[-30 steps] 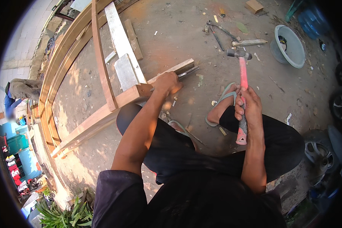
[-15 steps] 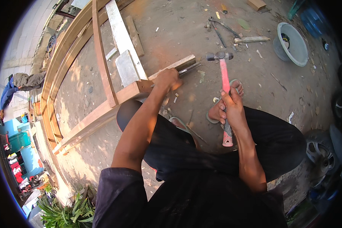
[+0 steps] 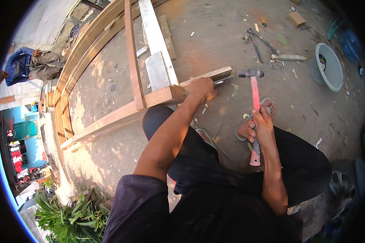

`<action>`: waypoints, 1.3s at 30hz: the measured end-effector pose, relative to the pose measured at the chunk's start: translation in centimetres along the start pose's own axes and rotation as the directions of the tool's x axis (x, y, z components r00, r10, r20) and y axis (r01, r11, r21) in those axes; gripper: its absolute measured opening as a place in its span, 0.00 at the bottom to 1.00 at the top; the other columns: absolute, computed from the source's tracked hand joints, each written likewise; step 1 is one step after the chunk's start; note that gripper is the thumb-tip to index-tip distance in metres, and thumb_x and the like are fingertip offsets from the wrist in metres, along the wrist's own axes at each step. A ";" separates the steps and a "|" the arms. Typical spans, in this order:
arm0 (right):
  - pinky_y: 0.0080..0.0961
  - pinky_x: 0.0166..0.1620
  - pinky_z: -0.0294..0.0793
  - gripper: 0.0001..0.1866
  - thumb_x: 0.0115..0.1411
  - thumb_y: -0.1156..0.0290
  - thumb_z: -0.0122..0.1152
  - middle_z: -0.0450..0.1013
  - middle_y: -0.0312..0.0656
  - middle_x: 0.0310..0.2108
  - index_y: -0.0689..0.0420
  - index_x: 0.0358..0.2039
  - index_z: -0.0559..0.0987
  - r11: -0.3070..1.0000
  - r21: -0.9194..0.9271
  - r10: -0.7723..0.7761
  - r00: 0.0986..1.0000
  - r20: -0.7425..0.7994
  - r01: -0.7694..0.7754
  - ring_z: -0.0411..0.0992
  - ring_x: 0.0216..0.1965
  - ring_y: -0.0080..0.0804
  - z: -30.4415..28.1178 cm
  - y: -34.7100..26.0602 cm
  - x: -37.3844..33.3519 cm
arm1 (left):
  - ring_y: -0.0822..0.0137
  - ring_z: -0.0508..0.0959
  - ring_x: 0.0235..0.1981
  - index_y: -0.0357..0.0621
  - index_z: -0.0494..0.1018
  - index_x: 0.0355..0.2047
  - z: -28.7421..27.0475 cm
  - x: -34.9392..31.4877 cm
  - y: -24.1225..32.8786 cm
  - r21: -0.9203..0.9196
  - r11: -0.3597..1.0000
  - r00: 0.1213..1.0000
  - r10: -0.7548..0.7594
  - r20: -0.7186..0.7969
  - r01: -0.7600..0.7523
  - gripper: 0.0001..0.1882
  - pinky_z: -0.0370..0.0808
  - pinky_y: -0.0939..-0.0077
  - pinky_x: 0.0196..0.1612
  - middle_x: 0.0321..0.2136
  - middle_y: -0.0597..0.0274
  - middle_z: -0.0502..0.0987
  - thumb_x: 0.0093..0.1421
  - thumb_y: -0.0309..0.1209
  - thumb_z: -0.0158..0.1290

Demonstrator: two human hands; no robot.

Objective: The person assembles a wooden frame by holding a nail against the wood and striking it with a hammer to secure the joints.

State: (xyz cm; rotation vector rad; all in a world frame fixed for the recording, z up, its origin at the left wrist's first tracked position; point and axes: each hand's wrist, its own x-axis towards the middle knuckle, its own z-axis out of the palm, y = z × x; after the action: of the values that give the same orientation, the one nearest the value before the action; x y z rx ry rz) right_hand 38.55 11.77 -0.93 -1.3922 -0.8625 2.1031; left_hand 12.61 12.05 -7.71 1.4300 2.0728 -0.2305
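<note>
My left hand [image 3: 202, 89] is closed around a slim metal chisel [image 3: 225, 79], whose butt end pokes out to the right; the other end meets the corner of a wooden frame [image 3: 158, 98]. In my right hand [image 3: 263, 123] is a hammer [image 3: 255, 93] with a pink and grey handle, gripped by its lower half. The hammer's dark head is level with the chisel's butt, close beside it; I cannot tell whether they touch. Behind my left hand a short wood piece [image 3: 221, 73] juts out from the frame's corner.
A flat metal plate [image 3: 157, 71] leans by a white board [image 3: 158, 36]. Pincers [image 3: 255, 47] and a wood scrap [image 3: 288, 57] lie on the dirt. A grey bucket [image 3: 332, 69] stands at the right. Another person [image 3: 36, 65] is at the far left; leafy plants [image 3: 73, 218] grow lower left.
The whole view has shifted, so things sit farther right and lower. The hammer head has come down closer to the chisel's butt end. Both hands keep their grips.
</note>
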 end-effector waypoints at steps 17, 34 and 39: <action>0.23 0.11 0.58 0.07 0.70 0.66 0.47 0.59 0.33 0.20 0.55 0.39 0.64 0.991 -0.130 0.045 0.998 0.051 -0.038 0.58 0.11 0.19 -0.3 -0.4 -0.5 | 0.45 0.81 0.44 0.34 0.81 0.37 0.4 0.4 -0.6 0.035 0.999 1.000 -0.019 0.007 0.019 0.24 0.78 0.56 0.48 0.39 0.41 0.82 0.50 0.45 0.58; 0.18 0.11 0.58 0.09 0.69 0.63 0.51 0.61 0.32 0.19 0.55 0.43 0.69 0.996 0.083 -0.019 0.999 -0.028 0.022 0.58 0.11 0.18 -3.1 -2.0 0.3 | 0.46 0.81 0.45 0.37 0.82 0.39 0.1 -0.2 -0.5 0.011 1.000 1.000 0.015 -0.018 -0.014 0.21 0.77 0.55 0.48 0.41 0.43 0.82 0.51 0.41 0.57; 0.18 0.11 0.57 0.09 0.70 0.62 0.49 0.60 0.31 0.19 0.55 0.41 0.69 0.991 0.112 -0.057 0.988 -0.142 0.073 0.57 0.11 0.16 -4.0 -0.6 1.3 | 0.48 0.82 0.46 0.39 0.82 0.39 0.6 -0.3 0.3 0.027 0.998 0.996 -0.056 -0.063 0.057 0.17 0.76 0.54 0.47 0.41 0.44 0.82 0.53 0.36 0.55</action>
State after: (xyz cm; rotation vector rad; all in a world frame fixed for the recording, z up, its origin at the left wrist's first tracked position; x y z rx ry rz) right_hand 41.85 14.06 -2.46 -1.4102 -0.7088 1.9497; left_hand 13.16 11.69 -7.99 1.4135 2.1709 -0.2420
